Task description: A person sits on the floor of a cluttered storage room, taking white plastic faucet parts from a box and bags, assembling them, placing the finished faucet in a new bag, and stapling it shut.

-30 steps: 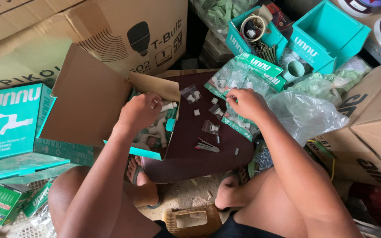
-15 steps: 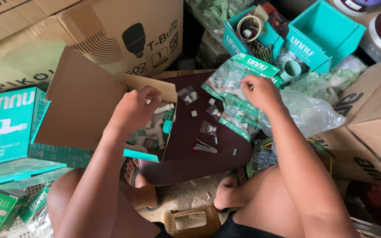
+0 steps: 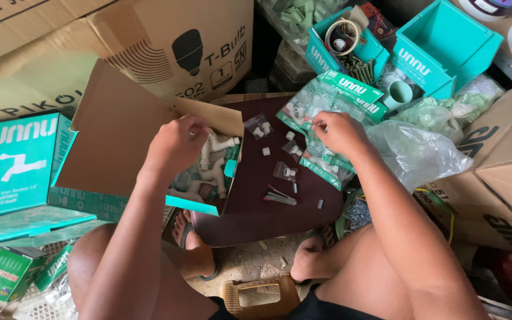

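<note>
left hand [image 3: 176,145]: moved from box rim to over the white taps [image 3: 214,160] | right hand [image 3: 339,133]: shifted up onto the green packets [image 3: 327,101]

Matt cardboard box [image 3: 114,136]; glossy white plastic taps [image 3: 214,160]; crinkly clear plastic bag [image 3: 413,151].

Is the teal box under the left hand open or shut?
Open: the teal box has its cardboard flap raised, white taps showing inside.
</note>
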